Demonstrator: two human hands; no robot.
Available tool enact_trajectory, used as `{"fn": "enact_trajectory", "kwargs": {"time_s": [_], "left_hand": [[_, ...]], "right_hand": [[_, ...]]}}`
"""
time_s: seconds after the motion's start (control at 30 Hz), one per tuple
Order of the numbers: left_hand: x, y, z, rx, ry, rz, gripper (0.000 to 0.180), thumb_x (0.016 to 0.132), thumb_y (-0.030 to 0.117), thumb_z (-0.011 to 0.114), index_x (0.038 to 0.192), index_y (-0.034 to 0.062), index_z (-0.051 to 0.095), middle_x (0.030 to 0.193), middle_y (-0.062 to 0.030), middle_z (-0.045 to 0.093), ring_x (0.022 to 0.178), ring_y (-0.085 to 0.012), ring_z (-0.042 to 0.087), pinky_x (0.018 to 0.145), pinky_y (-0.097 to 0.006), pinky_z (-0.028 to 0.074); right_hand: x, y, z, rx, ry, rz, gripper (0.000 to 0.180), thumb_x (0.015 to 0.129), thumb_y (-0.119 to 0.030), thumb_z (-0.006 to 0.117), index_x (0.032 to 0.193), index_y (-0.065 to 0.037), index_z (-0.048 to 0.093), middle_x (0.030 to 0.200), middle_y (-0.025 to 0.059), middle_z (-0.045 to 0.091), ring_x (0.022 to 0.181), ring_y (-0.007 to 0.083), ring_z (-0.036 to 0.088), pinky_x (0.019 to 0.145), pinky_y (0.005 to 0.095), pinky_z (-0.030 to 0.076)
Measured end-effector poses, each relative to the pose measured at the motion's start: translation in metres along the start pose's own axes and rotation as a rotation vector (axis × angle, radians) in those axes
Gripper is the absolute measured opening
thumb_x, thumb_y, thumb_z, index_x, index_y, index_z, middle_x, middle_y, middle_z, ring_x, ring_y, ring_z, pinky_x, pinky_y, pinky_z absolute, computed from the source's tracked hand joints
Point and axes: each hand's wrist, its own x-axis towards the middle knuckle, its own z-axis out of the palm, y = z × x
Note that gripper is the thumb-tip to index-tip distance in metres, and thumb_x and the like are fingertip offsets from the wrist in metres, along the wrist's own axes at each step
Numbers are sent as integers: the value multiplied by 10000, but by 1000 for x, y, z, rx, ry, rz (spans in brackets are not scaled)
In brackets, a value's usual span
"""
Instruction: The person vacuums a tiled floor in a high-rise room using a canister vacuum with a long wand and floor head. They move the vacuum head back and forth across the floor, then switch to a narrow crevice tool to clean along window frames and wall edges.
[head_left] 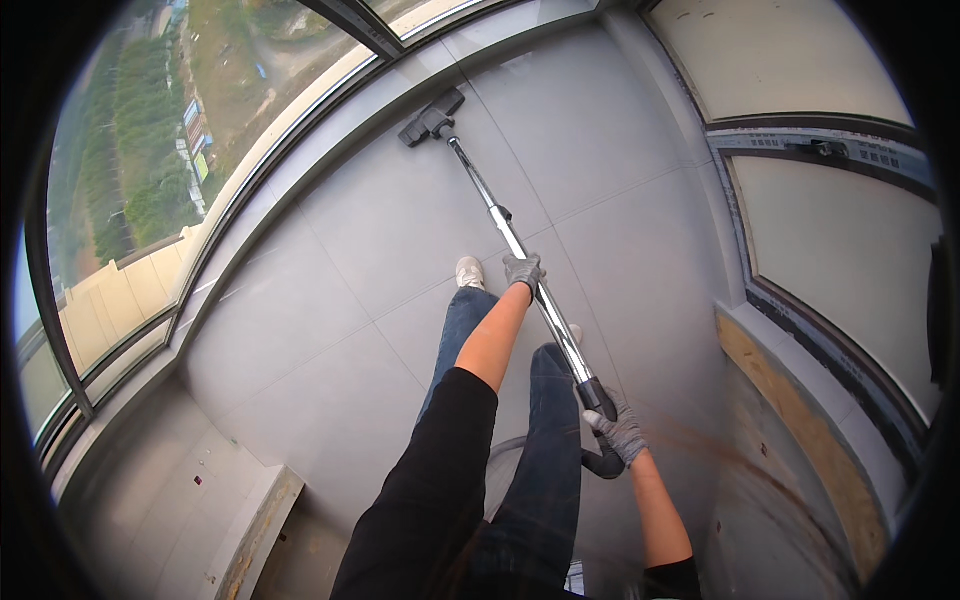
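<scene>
A vacuum cleaner wand [562, 338], a shiny chrome tube, slants from lower right to upper left across the floor. Its black floor head [432, 117] lies on the grey tiles against the low ledge below the window. My left hand [523, 272], in a grey glove, is closed around the middle of the tube. Lower down, my right hand [622, 432], gloved alike, grips the black curved handle [598, 400] at the tube's end. A grey hose [507, 447] bends away from the handle and passes behind my leg.
Large grey floor tiles [400, 240] spread around my feet. A raised ledge [290, 180] follows the big window at left. Frosted panes [835, 250] in dark frames stand at right above a sill with a bare wooden strip [790, 410]. A low tiled wall end [265, 520] is at lower left.
</scene>
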Motion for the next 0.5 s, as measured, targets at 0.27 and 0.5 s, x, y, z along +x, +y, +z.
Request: {"fn": "enact_trajectory", "kwargs": {"time_s": [0.27,0.5], "left_hand": [[-6,15,-73,211,54,107,395,827,159,702,1039,21,398,698,-122,585,500,-220,607,397,-372,514],[-41,-136,-83,238,24,114,538,846,208,658,1182,-47,325,747,-167,599,519,-249,622,445,-377,518]], "right_hand": [[6,-37,89,296,-144,363,849,816,-180,746,1506,-252,257,758,63,552,524,143,524,410,319,452],[-77,81,74,283,-209,457,863,811,-192,755,1508,-252,249,770,62,570,539,147,541,453,316,479]]}}
